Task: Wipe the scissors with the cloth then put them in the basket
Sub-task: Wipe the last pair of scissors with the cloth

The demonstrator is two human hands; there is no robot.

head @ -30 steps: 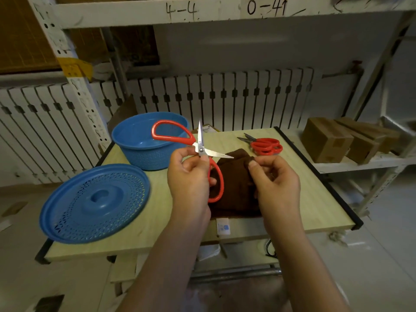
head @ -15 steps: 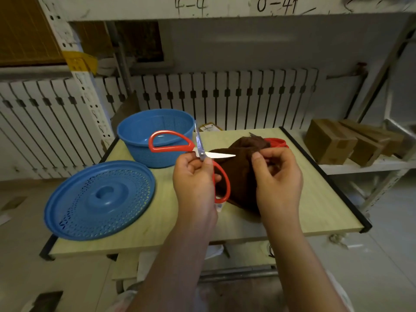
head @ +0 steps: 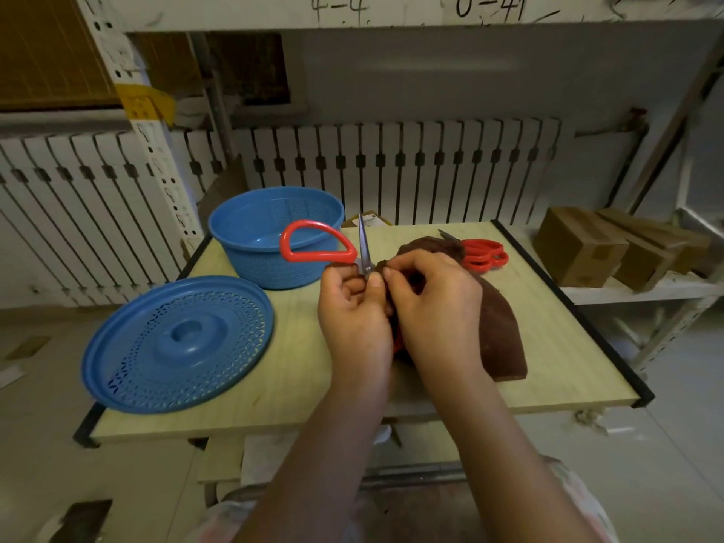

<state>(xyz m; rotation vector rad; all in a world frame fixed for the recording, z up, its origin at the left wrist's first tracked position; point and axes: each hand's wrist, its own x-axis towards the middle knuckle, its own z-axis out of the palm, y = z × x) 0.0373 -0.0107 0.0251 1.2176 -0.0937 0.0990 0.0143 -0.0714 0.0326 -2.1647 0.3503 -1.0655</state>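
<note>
One scissors [head: 354, 252], red handles, blades apart

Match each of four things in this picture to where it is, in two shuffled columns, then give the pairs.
Things
1. basket
2. lid
3. held scissors
4. cloth

Places
A. gripped in the left hand
B. flat on the table's near left corner
C. held by the right hand, hanging to the tabletop
D. far left of the table, holding nothing

Pairs: 1-D, 2-B, 3-A, 4-C
</note>
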